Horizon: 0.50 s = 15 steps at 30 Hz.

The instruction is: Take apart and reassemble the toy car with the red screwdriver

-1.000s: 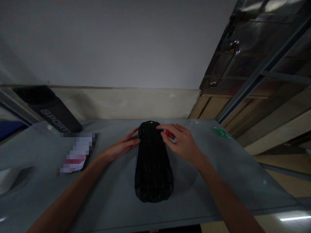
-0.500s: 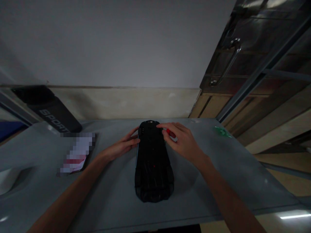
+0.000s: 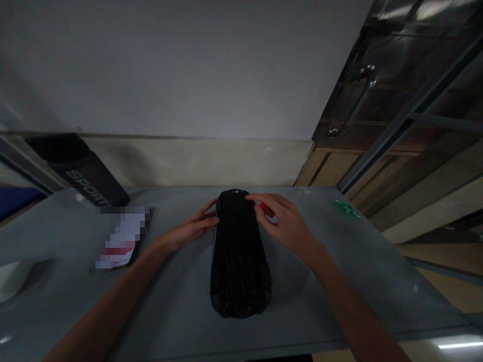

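Observation:
A black toy car point(image 3: 240, 251) lies upside down on the grey table point(image 3: 181, 317), its dark underside facing up. My left hand point(image 3: 192, 229) rests against the car's upper left side, fingertips on its edge. At the car's upper right, my right hand point(image 3: 281, 217) has its index finger on the underside. A small red object point(image 3: 267, 209) is held in that hand, between thumb and fingers; most of it is hidden.
On the left are a phone point(image 3: 124, 239) with a blurred screen, a black SPORT bottle point(image 3: 83, 171) and a white object point(image 3: 14, 279). Green crumpled plastic point(image 3: 347, 208) lies at the right. A wall point(image 3: 196, 161) stands behind the table.
The whole view has shifted slightly. Both hands stay at the car, and slightly more of the red object shows in my right hand.

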Tool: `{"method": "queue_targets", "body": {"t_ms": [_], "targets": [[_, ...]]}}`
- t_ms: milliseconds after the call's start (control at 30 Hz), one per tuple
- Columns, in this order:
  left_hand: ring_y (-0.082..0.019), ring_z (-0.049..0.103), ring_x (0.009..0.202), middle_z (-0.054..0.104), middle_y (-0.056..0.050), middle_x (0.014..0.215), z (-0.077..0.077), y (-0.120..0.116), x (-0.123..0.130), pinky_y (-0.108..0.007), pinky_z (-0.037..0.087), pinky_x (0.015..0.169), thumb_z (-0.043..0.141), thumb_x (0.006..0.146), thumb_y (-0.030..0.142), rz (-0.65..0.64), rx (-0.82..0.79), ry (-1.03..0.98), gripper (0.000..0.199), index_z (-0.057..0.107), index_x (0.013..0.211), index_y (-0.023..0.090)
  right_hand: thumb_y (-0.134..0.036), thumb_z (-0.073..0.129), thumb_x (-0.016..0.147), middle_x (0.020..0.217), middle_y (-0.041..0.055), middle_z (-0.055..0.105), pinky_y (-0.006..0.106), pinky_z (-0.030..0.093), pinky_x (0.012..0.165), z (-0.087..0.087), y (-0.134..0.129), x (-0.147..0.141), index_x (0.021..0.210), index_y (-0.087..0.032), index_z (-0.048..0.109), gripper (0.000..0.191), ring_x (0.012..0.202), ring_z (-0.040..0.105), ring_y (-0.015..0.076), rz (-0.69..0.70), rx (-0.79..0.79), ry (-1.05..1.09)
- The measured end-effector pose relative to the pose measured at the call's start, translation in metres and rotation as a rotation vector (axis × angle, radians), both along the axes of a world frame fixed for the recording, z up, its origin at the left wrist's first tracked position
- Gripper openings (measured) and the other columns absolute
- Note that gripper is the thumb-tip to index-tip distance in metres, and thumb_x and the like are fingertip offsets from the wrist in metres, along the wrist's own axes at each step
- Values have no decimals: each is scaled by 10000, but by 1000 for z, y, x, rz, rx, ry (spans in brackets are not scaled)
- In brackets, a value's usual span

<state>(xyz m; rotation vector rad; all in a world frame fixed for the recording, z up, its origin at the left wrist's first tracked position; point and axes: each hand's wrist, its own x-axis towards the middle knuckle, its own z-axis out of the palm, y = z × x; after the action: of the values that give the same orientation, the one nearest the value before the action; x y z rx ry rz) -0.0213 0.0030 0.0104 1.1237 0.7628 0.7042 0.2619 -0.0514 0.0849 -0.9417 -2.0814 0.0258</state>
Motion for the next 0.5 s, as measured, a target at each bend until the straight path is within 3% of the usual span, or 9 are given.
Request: {"method": "queue_targets", "body": {"t_ms": [167,367,500], "targets": [[-344,409,1588,435,-73,1736,-1,1,1,-466,325,1302,854,862,343,14,-10,-19,975,343,1693,357,-98,497,1021,1097,60,773,389,578,889,1,-1,-1,1293,-266,669,363,964,718,224,58,1,-7],[-332,427,1579,500,-72,1695,-1,1,0,-468,311,1310,836,888,326,15,-26,-17,963,321,1701,359,-209,587,1061,928,25,774,363,569,863,-2,1,0,1214,-268,698,198,820,715,205,-23,12,-23],[-319,450,1564,511,-77,1686,0,0,0,-471,313,1307,831,890,316,12,-31,-11,976,299,1708,349,-125,528,1031,916,23,755,348,565,854,-2,0,-2,1229,-255,682,283,811,705,195,-11,29,-31]]}}
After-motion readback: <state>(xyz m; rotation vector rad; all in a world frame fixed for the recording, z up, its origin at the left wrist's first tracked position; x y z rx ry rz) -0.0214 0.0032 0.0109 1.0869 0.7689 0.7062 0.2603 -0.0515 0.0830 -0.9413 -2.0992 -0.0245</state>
